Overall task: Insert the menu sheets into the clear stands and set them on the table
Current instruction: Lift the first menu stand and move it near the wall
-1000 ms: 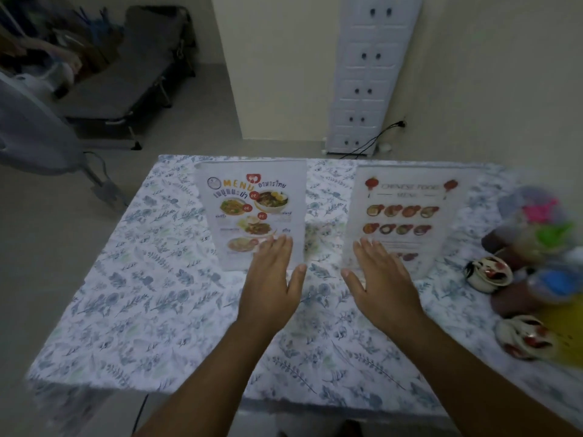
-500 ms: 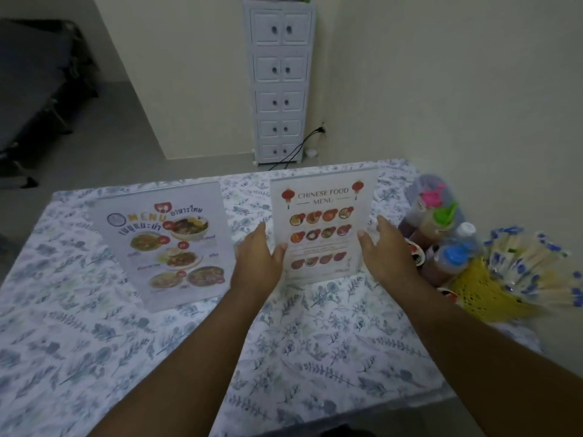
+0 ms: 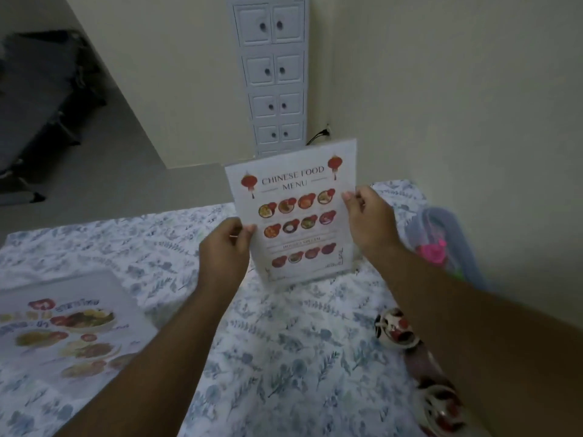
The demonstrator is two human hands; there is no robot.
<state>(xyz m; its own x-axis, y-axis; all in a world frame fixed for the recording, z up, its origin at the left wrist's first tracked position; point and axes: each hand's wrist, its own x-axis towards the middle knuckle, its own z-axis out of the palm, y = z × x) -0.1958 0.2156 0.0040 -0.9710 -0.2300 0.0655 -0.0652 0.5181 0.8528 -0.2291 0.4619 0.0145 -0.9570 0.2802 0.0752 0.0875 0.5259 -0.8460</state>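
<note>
A clear stand holding the Chinese food menu sheet (image 3: 295,212) stands upright near the far edge of the table (image 3: 284,357), its base on or just above the floral cloth. My left hand (image 3: 225,250) pinches its left edge at mid height. My right hand (image 3: 369,217) pinches its right edge a little higher. A second clear stand with the Thai menu sheet (image 3: 66,329) stands at the near left, apart from both hands and blurred.
Small painted cups (image 3: 396,331) sit at the right under my right forearm. Condiment bottles with a pink cap (image 3: 437,250) stand by the right wall. A white drawer tower (image 3: 273,74) rises behind the table. Grey furniture (image 3: 41,105) is at the far left.
My hands have closed onto the sides of the Chinese menu stand. The view has shifted closer and to the right, so the Thai menu stand now sits at the lower left.
</note>
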